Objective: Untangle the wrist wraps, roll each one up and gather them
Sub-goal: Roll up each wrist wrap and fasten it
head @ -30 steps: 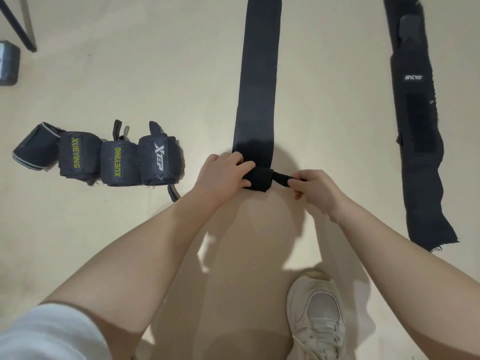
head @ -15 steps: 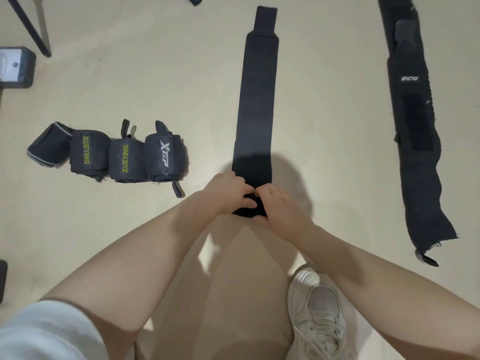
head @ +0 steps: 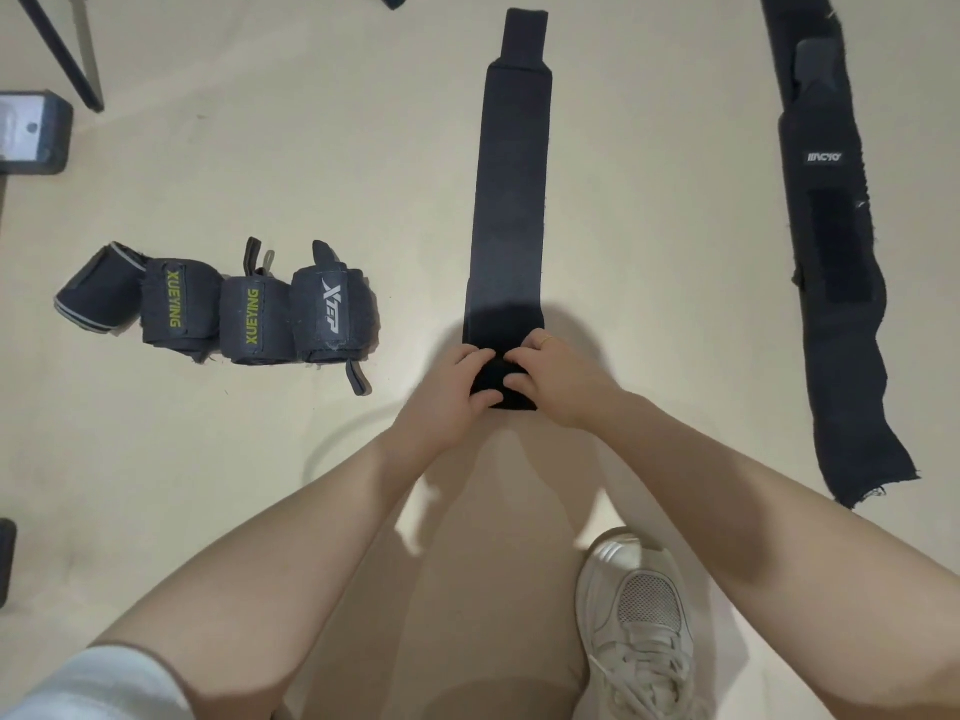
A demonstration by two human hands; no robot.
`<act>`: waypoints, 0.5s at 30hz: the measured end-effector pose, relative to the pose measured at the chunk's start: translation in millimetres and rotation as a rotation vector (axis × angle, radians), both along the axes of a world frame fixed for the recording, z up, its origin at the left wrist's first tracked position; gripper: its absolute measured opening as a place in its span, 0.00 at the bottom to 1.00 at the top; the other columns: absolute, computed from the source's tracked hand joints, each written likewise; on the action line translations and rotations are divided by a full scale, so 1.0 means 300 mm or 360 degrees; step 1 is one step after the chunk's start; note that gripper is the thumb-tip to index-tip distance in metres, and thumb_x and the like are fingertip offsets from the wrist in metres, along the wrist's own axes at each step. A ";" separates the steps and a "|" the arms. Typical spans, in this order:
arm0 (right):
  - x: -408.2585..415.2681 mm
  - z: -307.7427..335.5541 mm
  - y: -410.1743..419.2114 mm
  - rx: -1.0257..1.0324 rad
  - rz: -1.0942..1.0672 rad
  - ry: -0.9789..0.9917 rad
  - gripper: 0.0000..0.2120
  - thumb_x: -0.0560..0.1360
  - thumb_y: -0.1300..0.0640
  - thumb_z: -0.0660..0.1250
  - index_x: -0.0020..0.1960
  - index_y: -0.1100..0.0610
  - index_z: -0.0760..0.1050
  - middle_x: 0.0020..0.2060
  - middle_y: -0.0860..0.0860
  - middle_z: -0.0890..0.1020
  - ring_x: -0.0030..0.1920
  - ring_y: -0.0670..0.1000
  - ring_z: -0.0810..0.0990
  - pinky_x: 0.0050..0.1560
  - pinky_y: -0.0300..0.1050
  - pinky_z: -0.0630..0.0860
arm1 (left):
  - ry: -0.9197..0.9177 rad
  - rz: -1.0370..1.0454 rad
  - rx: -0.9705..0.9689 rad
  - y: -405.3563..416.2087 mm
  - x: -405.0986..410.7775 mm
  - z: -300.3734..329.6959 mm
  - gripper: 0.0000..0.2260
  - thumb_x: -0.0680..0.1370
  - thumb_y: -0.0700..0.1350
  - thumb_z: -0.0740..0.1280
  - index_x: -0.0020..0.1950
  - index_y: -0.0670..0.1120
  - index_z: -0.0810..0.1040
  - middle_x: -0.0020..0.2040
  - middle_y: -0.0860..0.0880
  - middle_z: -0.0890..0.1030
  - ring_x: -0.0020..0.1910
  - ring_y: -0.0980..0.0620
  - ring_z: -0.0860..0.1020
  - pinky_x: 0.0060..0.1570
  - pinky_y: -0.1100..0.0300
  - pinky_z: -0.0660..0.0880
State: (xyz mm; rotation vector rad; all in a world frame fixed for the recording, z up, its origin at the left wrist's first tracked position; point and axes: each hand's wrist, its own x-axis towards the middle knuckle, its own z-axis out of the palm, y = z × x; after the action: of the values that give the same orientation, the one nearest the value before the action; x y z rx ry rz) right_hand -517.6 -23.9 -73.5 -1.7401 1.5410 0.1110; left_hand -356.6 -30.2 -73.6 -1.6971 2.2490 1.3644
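Both my hands are now on the near end of the black wrist wrap (head: 511,200) that lies straight out on the floor (head: 363,148) ahead of me. My left hand (head: 447,392) and right hand (head: 558,379) sit side by side, fingers (head: 480,358) curled over the small roll I have started at the wrap's near end, thumbs under its near edge, so both sets of fingers are clamped on the fabric. A second ago my right hand was out to the side, pinching the thin thumb loop and pulling it clear; half a second ago it had come in over the roll. Now that loop is out of sight, I judge tucked inside, and the roll looks a little fatter. That tells me the fiddly start is done and what remains for this wrap is plain rolling forward along its length to the narrow tab at the far end. The view has also tipped: the whole far tab shows now, where earlier it was cut off by the top edge. The four rolled wraps (head: 218,314) stand in their row to my left, touching one another, unchanged. The long frayed wrap (head: 831,241) to my right lies flat and untouched, so it is next. My shoe (head: 639,615) is near the bottom edge, apart from everything.
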 end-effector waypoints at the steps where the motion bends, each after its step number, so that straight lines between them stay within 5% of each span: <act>1: 0.002 -0.003 0.006 -0.0084 -0.0071 -0.0019 0.17 0.80 0.52 0.57 0.67 0.57 0.69 0.59 0.54 0.71 0.60 0.54 0.69 0.59 0.50 0.70 | 0.0032 0.0055 0.0015 -0.008 -0.003 0.003 0.22 0.78 0.43 0.65 0.71 0.42 0.67 0.67 0.47 0.70 0.63 0.50 0.70 0.53 0.74 0.58; 4: 0.008 -0.005 0.053 -0.0457 -0.0021 0.0056 0.19 0.76 0.52 0.66 0.63 0.60 0.72 0.60 0.56 0.74 0.58 0.58 0.74 0.53 0.51 0.74 | 0.0131 0.0280 0.0139 -0.020 0.002 0.008 0.21 0.77 0.43 0.66 0.69 0.44 0.69 0.63 0.48 0.75 0.56 0.53 0.73 0.51 0.71 0.63; 7: 0.000 -0.039 0.095 -0.0487 0.0217 0.0177 0.28 0.65 0.55 0.77 0.61 0.65 0.74 0.57 0.60 0.77 0.53 0.62 0.78 0.45 0.55 0.80 | 0.0264 0.0597 0.0285 -0.006 -0.003 0.000 0.21 0.75 0.42 0.69 0.68 0.46 0.70 0.61 0.49 0.75 0.55 0.53 0.75 0.57 0.62 0.69; 10: 0.007 -0.038 0.074 -0.0478 0.0153 0.0196 0.26 0.74 0.61 0.68 0.70 0.62 0.66 0.66 0.58 0.70 0.63 0.60 0.71 0.55 0.55 0.76 | 0.0330 0.1090 0.0325 0.024 -0.015 -0.015 0.22 0.74 0.44 0.71 0.66 0.44 0.71 0.60 0.52 0.75 0.58 0.53 0.74 0.61 0.55 0.71; 15: -0.009 -0.004 -0.001 -0.0332 0.0108 0.0083 0.28 0.77 0.53 0.64 0.74 0.56 0.61 0.68 0.52 0.69 0.69 0.53 0.64 0.64 0.43 0.61 | 0.0736 0.1674 0.0728 0.014 -0.025 -0.014 0.11 0.76 0.44 0.67 0.57 0.42 0.79 0.54 0.44 0.82 0.55 0.46 0.80 0.60 0.46 0.74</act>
State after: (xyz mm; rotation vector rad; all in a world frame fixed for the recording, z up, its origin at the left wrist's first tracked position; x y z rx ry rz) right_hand -520.3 -24.1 -74.6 -1.9676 1.5777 0.0303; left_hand -364.1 -26.1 -77.9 -2.6371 0.8507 2.3701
